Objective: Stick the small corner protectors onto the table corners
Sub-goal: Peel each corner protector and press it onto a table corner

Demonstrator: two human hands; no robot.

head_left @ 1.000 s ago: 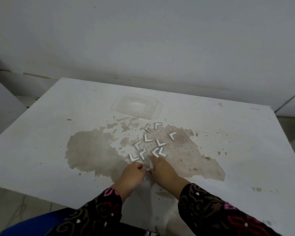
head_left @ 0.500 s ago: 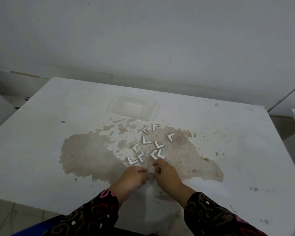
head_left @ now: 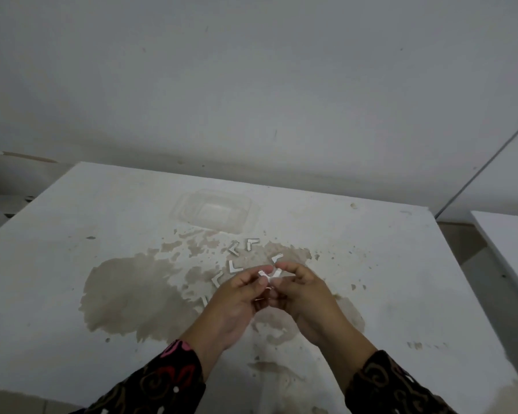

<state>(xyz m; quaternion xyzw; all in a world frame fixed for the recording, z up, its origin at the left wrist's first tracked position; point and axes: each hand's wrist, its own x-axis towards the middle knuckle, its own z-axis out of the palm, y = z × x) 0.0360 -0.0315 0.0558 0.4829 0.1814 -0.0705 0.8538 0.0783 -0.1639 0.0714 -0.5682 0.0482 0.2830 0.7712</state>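
Protector [head_left: 269, 274]: 1, pinched, left hand [head_left: 237, 303] / right hand [head_left: 305, 294] | loose protectors [head_left: 235, 265]: 6 (visible)

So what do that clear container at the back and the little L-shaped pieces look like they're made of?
Container: probably thin clear plastic, glossy; the table shows through it and its ridges catch light. Corner protectors: opaque white, matte, perhaps plastic or foam; too small to be sure.
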